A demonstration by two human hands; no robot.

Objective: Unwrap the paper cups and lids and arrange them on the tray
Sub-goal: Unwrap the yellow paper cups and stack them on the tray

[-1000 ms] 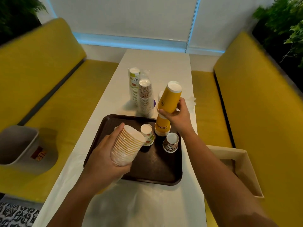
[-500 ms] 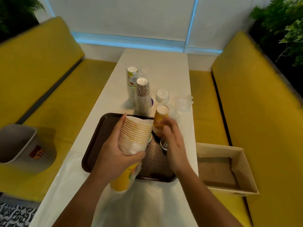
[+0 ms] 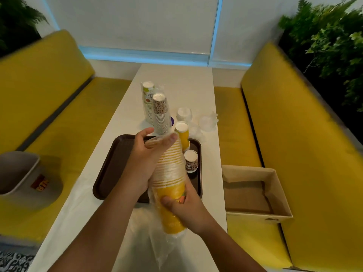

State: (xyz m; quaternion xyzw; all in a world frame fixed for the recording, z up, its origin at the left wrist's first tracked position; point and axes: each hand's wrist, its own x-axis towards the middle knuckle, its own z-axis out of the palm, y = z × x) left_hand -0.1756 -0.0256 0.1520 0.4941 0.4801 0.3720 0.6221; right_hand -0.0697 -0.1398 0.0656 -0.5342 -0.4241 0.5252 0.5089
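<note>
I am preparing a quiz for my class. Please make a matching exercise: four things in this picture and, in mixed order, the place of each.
1 bin
2 box
3 spotted cup
4 tilted stack

a in left hand and right hand
b on tray
c on right bench
d on left bench

Pairs: 1-d, 2-c, 3-b, 4-a

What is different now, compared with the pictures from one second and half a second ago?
The right hand let go of the yellow cup stack, now standing on the tray, and gripped the lower end of the wrapped stack. The left hand still holds its upper end. The small patterned cup and the other wrapped stacks behind the tray stayed.
</note>
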